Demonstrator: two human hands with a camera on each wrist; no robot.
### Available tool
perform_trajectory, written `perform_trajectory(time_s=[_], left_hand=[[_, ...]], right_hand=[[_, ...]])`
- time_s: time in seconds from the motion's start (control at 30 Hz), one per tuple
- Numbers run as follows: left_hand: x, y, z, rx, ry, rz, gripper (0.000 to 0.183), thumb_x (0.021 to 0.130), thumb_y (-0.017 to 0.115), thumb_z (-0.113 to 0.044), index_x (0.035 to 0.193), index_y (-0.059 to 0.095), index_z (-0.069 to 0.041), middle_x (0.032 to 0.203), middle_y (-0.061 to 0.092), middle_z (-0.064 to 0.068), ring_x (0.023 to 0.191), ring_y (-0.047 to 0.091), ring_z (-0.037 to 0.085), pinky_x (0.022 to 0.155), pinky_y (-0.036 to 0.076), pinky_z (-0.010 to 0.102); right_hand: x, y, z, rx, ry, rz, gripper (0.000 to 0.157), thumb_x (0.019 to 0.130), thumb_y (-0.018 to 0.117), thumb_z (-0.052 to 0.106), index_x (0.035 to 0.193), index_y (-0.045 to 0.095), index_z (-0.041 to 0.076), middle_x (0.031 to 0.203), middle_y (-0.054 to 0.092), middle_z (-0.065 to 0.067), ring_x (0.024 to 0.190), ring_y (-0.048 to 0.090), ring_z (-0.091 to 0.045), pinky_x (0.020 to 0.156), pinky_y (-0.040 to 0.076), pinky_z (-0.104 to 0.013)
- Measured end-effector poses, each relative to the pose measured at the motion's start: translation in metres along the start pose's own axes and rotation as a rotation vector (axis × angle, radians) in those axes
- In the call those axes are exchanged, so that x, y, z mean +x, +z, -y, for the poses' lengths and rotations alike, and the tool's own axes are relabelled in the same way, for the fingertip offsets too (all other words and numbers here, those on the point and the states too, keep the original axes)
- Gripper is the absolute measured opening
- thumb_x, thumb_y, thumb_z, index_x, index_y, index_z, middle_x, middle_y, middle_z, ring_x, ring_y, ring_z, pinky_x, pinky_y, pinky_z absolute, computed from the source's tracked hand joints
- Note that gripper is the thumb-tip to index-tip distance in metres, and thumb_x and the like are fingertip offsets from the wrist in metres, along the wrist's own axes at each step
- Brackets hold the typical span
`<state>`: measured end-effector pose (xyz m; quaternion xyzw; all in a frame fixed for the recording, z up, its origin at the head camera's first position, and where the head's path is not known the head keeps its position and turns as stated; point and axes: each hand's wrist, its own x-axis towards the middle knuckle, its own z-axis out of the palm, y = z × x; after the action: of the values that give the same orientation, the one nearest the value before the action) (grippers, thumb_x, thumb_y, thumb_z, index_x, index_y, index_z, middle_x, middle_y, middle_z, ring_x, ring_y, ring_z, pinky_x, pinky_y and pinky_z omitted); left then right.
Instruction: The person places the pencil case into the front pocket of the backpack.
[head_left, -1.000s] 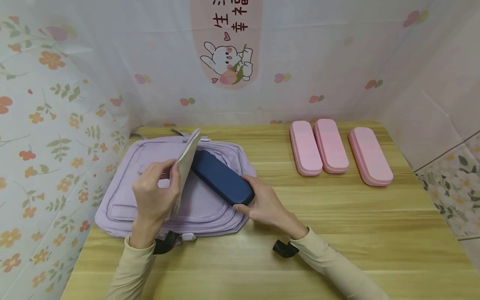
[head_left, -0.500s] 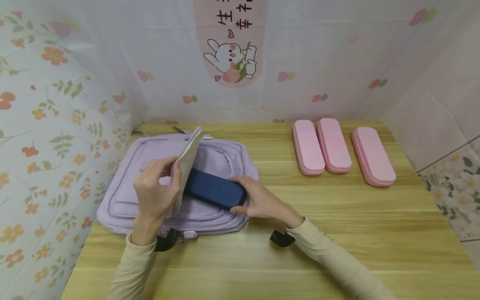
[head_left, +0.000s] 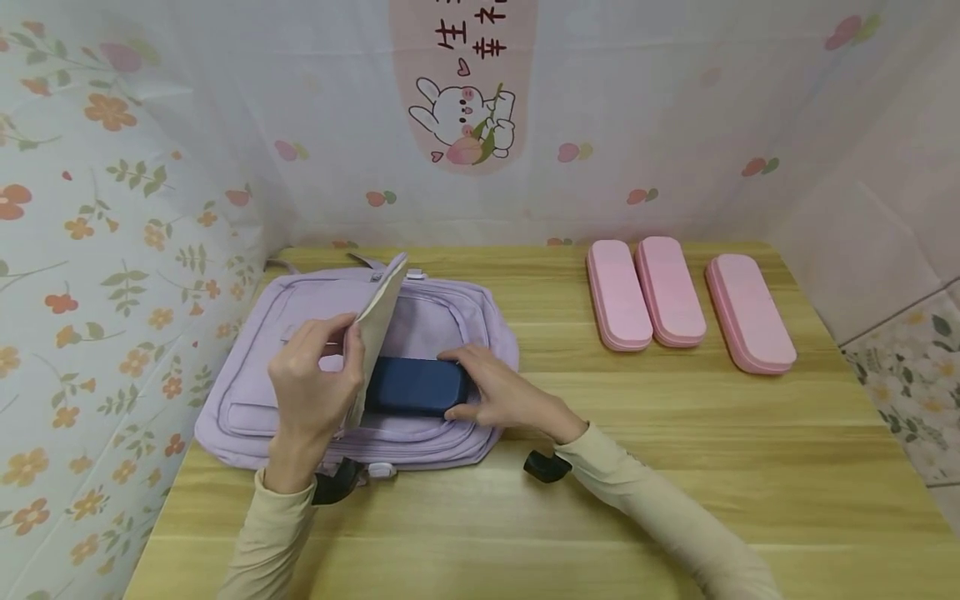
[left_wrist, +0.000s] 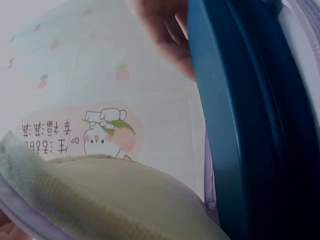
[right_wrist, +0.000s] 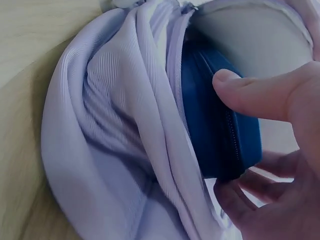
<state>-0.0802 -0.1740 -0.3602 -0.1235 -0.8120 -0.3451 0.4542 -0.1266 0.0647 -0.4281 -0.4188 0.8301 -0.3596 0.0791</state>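
Observation:
A lavender backpack lies flat on the table, its front pocket unzipped. My left hand pinches the edge of the pocket's flap and holds it raised, its pale lining facing right. My right hand grips the right end of a dark blue zippered pencil case, thumb on one side and fingers on the other. The case lies level across the pocket opening, its left end hidden behind the flap. In the right wrist view the thumb presses near the zipper of the blue case.
Three pink pencil cases lie at the back right of the wooden table: two side by side, the left and the middle, and one apart. Printed cloth hangs behind and to the left.
My right hand has moved left and turned the blue pencil case from slanting to nearly level, pushing it farther behind the flap. My left hand keeps holding the flap almost unmoved.

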Motion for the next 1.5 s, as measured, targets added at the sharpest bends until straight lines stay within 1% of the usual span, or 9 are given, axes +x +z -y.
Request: perform_trajectory(time_s=[0.2, 0.37, 0.57, 0.77, 0.9, 1.1, 1.17, 1.3, 1.5], left_hand=[[-0.002, 0.0, 0.0, -0.012, -0.018, -0.012, 0.013, 0.086, 0.066, 0.0, 0.094, 0.077, 0.004, 0.078, 0.073, 0.016, 0.06, 0.068, 0.029, 0.07, 0.05, 0.004], [-0.003, -0.001, 0.0, -0.006, -0.01, -0.013, 0.013, 0.086, 0.067, 0.0, 0.094, 0.077, 0.004, 0.078, 0.073, 0.016, 0.061, 0.068, 0.028, 0.067, 0.053, 0.008], [-0.003, 0.001, 0.001, -0.026, -0.022, 0.001, 0.014, 0.087, 0.066, 0.0, 0.095, 0.076, 0.005, 0.078, 0.073, 0.016, 0.062, 0.068, 0.029, 0.067, 0.055, 0.009], [-0.003, 0.003, 0.0, -0.037, -0.018, 0.006, 0.014, 0.086, 0.066, 0.001, 0.095, 0.076, 0.004, 0.077, 0.072, 0.016, 0.062, 0.068, 0.028, 0.066, 0.055, 0.01], [-0.005, 0.003, -0.001, -0.029, 0.002, -0.001, 0.014, 0.086, 0.067, 0.001, 0.095, 0.076, 0.004, 0.078, 0.073, 0.015, 0.061, 0.069, 0.027, 0.063, 0.058, 0.015], [-0.006, 0.004, -0.002, -0.028, 0.002, -0.005, 0.013, 0.085, 0.068, 0.002, 0.095, 0.076, 0.004, 0.08, 0.074, 0.015, 0.063, 0.069, 0.028, 0.063, 0.058, 0.014], [-0.007, 0.005, -0.002, -0.03, 0.002, 0.0, 0.013, 0.085, 0.068, 0.001, 0.095, 0.076, 0.004, 0.08, 0.074, 0.015, 0.063, 0.07, 0.028, 0.062, 0.058, 0.014], [-0.008, 0.006, -0.002, -0.044, -0.01, 0.014, 0.014, 0.084, 0.069, 0.002, 0.095, 0.077, 0.004, 0.081, 0.074, 0.015, 0.064, 0.07, 0.027, 0.062, 0.057, 0.011], [-0.01, 0.004, -0.001, -0.05, -0.04, 0.011, 0.014, 0.083, 0.068, 0.003, 0.095, 0.077, 0.004, 0.078, 0.074, 0.015, 0.062, 0.068, 0.028, 0.066, 0.053, 0.004]], right_hand=[[0.011, 0.012, 0.007, 0.009, 0.001, -0.008, 0.068, 0.083, 0.083, 0.021, 0.137, 0.049, -0.001, 0.133, 0.06, -0.016, 0.125, 0.056, -0.027, 0.111, 0.048, -0.044], [0.016, 0.021, 0.012, -0.001, 0.016, -0.01, 0.065, 0.086, 0.079, 0.017, 0.142, 0.05, 0.0, 0.128, 0.056, -0.017, 0.117, 0.056, -0.028, 0.104, 0.051, -0.044], [0.019, 0.028, 0.013, -0.024, 0.077, -0.063, 0.068, 0.086, 0.08, 0.016, 0.145, 0.05, 0.0, 0.122, 0.054, -0.016, 0.105, 0.054, -0.023, 0.093, 0.053, -0.039], [0.02, 0.033, 0.013, -0.017, 0.073, -0.158, 0.064, 0.084, 0.08, 0.013, 0.139, 0.052, -0.006, 0.12, 0.064, -0.017, 0.109, 0.063, -0.026, 0.101, 0.054, -0.041], [0.019, 0.036, 0.01, 0.027, 0.045, -0.19, 0.054, 0.086, 0.075, 0.005, 0.134, 0.054, -0.01, 0.121, 0.068, -0.02, 0.113, 0.068, -0.029, 0.104, 0.055, -0.037], [0.006, 0.027, 0.005, 0.086, 0.047, -0.177, 0.049, 0.091, 0.071, 0.005, 0.134, 0.054, -0.01, 0.127, 0.066, -0.022, 0.114, 0.068, -0.03, 0.101, 0.058, -0.033], [-0.001, 0.02, 0.004, 0.056, 0.044, -0.198, 0.049, 0.091, 0.071, 0.007, 0.134, 0.055, -0.009, 0.127, 0.066, -0.021, 0.111, 0.068, -0.029, 0.098, 0.059, -0.036], [-0.013, 0.007, 0.002, -0.034, 0.063, -0.23, 0.051, 0.09, 0.073, 0.013, 0.134, 0.056, -0.007, 0.129, 0.065, -0.019, 0.118, 0.064, -0.03, 0.104, 0.055, -0.044], [-0.028, -0.008, 0.0, -0.098, 0.126, -0.2, 0.062, 0.09, 0.074, 0.024, 0.14, 0.051, -0.004, 0.136, 0.061, -0.019, 0.129, 0.057, -0.032, 0.112, 0.048, -0.048]])
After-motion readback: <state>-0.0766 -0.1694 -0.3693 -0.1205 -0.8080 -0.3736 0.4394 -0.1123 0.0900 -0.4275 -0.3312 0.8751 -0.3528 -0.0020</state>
